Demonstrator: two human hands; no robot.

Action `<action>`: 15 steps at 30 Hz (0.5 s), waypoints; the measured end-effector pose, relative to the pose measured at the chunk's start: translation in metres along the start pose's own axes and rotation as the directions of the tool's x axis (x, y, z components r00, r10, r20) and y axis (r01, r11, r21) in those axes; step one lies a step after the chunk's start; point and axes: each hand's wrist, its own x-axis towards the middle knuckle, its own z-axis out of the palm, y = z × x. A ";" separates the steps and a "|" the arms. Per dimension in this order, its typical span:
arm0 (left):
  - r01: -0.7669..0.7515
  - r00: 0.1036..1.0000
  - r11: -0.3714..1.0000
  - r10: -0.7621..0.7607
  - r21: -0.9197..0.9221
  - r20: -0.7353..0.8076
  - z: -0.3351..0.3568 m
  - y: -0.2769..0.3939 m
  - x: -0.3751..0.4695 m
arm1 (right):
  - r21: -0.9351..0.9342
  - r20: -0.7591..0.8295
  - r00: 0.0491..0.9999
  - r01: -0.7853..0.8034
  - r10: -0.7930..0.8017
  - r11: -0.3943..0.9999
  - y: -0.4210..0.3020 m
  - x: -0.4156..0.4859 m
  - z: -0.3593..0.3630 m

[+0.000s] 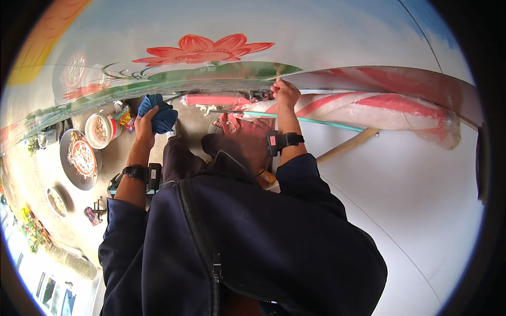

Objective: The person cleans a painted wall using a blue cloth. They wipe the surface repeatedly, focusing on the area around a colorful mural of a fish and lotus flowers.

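My left hand [145, 125] is closed on a crumpled blue cloth [157, 114], held near the lower edge of a large panel painted with a red lotus flower [209, 51]. To the right, my right hand [285, 93] is raised at that panel's lower edge, its fingers curled; whether they grip the edge cannot be told. Beyond my right wrist lies a long roll in red and white wrapping under clear plastic [375, 104]. A thin green rod [328, 123] passes below my right hand.
On the left stand a white bucket [90, 134], a wide metal basin [71, 173] with a red-rimmed basket in it, and a smaller bowl [67, 199]. A wooden pole [344, 147] slants at the right, by a large white surface [415, 177]. Reddish sheeting [253, 146] lies near my feet.
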 end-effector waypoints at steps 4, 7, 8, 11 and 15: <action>-0.005 0.999 1.000 0.005 -0.005 -0.035 -0.004 -0.002 0.003 | 0.042 -0.010 1.000 0.020 -0.020 0.999 0.010 0.009 0.000; -0.029 0.999 1.000 0.028 -0.013 -0.031 -0.007 -0.005 0.003 | -0.003 -0.035 0.999 -0.028 0.028 1.000 0.016 0.013 0.005; -0.045 0.999 0.998 0.045 -0.032 0.001 -0.007 -0.005 0.004 | -0.016 0.006 0.998 -0.057 0.057 0.998 0.017 0.014 0.006; -0.004 0.999 1.000 0.005 0.001 -0.037 -0.009 -0.003 0.002 | -0.025 -0.025 0.997 -0.075 0.074 0.997 0.021 0.018 0.006; -0.013 0.999 1.000 0.013 0.004 -0.045 -0.007 -0.001 0.000 | 0.001 -0.097 0.995 0.033 -0.033 0.999 0.025 0.022 0.002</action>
